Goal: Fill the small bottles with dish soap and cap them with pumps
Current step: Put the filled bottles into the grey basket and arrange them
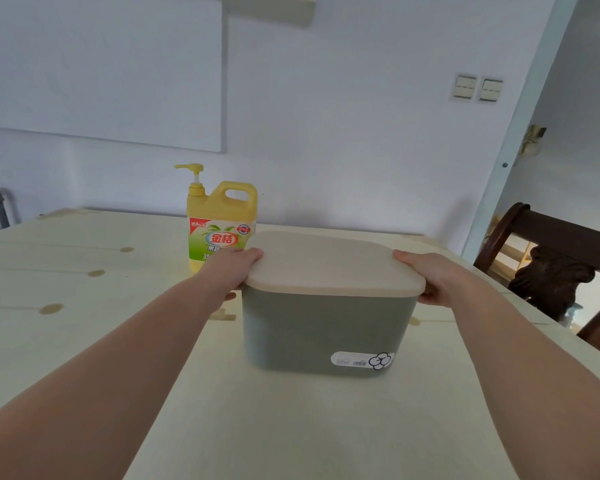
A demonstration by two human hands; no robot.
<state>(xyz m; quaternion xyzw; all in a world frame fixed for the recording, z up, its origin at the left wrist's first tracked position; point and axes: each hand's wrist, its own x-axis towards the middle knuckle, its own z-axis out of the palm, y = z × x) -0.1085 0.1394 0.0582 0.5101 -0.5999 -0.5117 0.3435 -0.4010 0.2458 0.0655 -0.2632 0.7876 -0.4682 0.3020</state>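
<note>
Dish soap jug: A large yellow dish soap jug (222, 223) stands upright on the far middle of the table (84, 289), close to the wall. It has a moulded carry handle at the top right and a green, white and red label with Chinese characters across its front.
Pump: A yellow pump head (193, 174) rises from the jug's neck on the left, its spout pointing left.
Jug and bin: The jug stands behind the bin's left corner. Its lower right part is hidden by the lid and the left hand.
Left hand: The left hand (238, 268) grips the lid's left edge, thumb on top and fingers tucked under the rim.
Right hand: The right hand (430, 282) grips the lid's right edge the same way, thumb over and fingers curled beneath.
Lid: A pale beige lid (329, 265) with rounded corners covers the bin. Whether it is seated or just raised cannot be told.
Bin: A grey-green storage bin (323, 330) stands at the table's centre, with a white barcode sticker (362, 361) low on its near face.
Table: Light wood, with visible knots and plank seams.
Surroundings: A dark carved wooden chair (555, 268) stands at the table's right side. Two light switches (478, 88) and a white panel (101, 64) hang on the wall.
</note>
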